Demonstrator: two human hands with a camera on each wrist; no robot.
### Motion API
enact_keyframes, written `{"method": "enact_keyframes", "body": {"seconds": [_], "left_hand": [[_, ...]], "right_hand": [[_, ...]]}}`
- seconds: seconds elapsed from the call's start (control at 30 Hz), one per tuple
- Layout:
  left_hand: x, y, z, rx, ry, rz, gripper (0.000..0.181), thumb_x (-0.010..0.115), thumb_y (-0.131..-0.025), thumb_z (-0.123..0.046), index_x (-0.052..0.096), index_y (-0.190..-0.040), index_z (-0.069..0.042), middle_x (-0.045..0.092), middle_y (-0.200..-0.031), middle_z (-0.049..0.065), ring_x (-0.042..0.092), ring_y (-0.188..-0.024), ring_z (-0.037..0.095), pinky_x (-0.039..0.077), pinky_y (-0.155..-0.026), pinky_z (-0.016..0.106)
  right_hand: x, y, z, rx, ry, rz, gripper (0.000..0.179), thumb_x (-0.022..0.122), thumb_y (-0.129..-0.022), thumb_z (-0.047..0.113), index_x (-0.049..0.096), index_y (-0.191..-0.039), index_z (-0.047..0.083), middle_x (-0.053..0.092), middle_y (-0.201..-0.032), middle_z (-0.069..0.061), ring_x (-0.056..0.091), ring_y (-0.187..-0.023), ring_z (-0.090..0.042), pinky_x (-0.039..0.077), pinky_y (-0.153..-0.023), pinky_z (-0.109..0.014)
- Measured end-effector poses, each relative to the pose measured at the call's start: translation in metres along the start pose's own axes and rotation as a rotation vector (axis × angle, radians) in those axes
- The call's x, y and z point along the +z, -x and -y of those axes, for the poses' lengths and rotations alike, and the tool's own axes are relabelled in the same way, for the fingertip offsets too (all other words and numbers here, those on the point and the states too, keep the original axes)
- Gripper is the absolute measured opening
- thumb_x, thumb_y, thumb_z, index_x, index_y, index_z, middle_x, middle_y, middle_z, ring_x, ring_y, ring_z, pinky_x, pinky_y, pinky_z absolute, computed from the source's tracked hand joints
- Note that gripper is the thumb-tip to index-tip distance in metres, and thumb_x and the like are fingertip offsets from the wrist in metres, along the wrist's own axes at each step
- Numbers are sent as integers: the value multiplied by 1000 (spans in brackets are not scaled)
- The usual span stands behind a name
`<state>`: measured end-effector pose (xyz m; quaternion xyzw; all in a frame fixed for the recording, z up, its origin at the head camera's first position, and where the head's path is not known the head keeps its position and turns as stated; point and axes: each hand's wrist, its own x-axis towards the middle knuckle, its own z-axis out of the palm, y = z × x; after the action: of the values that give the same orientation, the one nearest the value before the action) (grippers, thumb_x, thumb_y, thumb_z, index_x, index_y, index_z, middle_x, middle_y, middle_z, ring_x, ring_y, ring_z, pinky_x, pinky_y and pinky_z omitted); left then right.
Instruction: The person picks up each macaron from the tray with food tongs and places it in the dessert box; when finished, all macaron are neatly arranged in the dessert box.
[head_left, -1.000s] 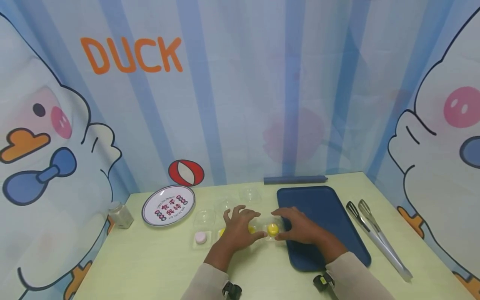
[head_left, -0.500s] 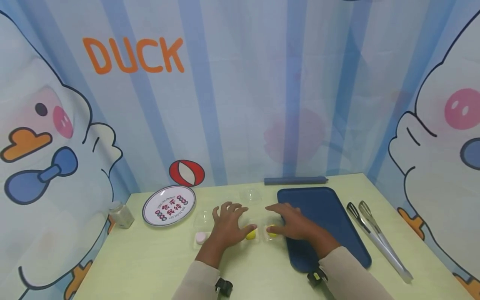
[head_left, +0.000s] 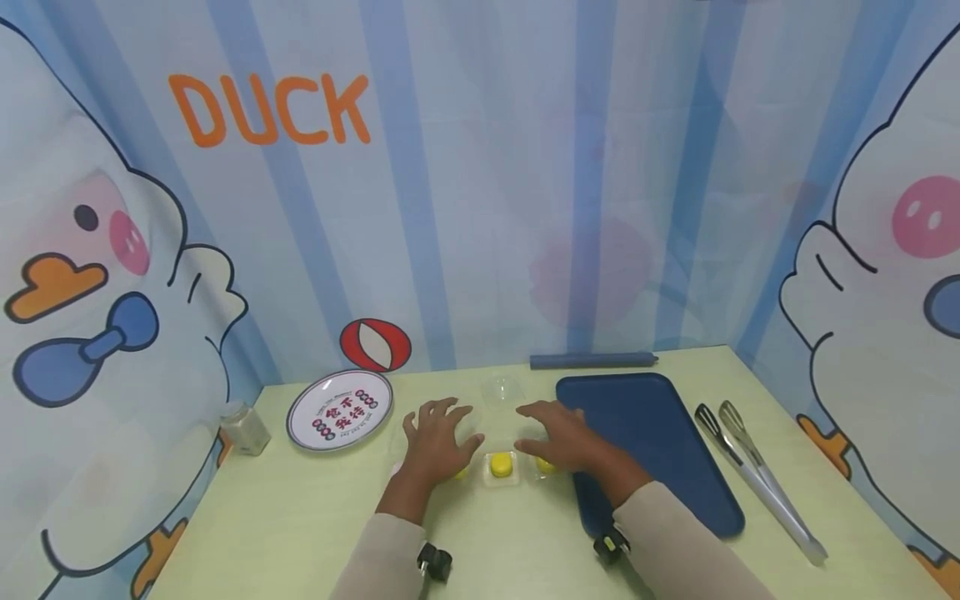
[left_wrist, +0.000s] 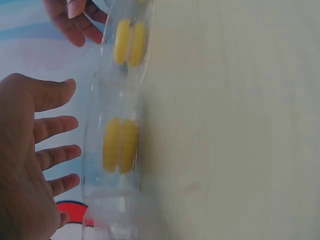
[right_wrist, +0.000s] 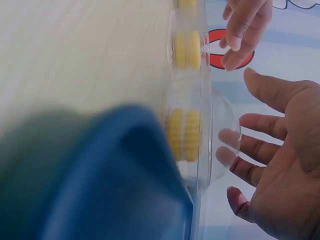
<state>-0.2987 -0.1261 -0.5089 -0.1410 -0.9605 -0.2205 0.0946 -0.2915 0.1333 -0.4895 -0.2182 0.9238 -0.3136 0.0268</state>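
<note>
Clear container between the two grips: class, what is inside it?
The clear container holds a round yellow piece with a paler middle layer; the piece's underside is hidden.

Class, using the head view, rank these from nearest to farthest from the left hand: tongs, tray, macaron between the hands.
From the left hand:
1. Macaron, just to its right.
2. Tray, farther right, beyond the macaron.
3. Tongs, right of the tray.
</note>
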Motion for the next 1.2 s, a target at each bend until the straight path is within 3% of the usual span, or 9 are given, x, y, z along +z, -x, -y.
{"method": "enact_keyframes", "body": {"seconds": [0.2,0.43,0.7,0.93,1.2], "left_hand": [[-6,-7,13,-89,-6,26,57,69,-102,-44,64,-152,-17,53,-164,17,40,-155,47,22,-125,82],[-17,-11,24,-139,7,82,63,69,-102,-48,59,-156,-17,49,-168,17,36,-158,47,18,-126,85],[-24,-17,32,-153,29,150,71,73,-99,-50,56,-160,-17,50,-168,17,36,-159,48,14,-127,85],[-21,-22,35,-136,22,161,75,77,-96,-50,56,-160,-18,53,-166,17,38,-156,47,16,-126,86],[-14,-24,38,-154,21,162,74,78,-96,-49,56,-160,-18,55,-165,17,38,-156,47,15,-126,87]], "right_hand": [[4,-11,8,7,24,0,58,73,-105,33,60,-154,7,58,-160,-19,49,-152,-46,27,-120,-83],[10,-28,15,8,62,-21,54,75,-103,30,63,-150,6,65,-153,-16,55,-147,-43,33,-116,-75],[12,-46,24,57,59,-17,53,76,-103,28,65,-148,5,72,-142,-16,62,-140,-39,39,-117,-72],[15,-60,34,85,57,31,55,75,-103,28,62,-150,3,73,-141,-18,67,-133,-37,43,-113,-70],[24,-72,44,124,61,81,56,73,-105,30,59,-153,5,72,-141,-17,67,-136,-35,33,-123,-79]]}}
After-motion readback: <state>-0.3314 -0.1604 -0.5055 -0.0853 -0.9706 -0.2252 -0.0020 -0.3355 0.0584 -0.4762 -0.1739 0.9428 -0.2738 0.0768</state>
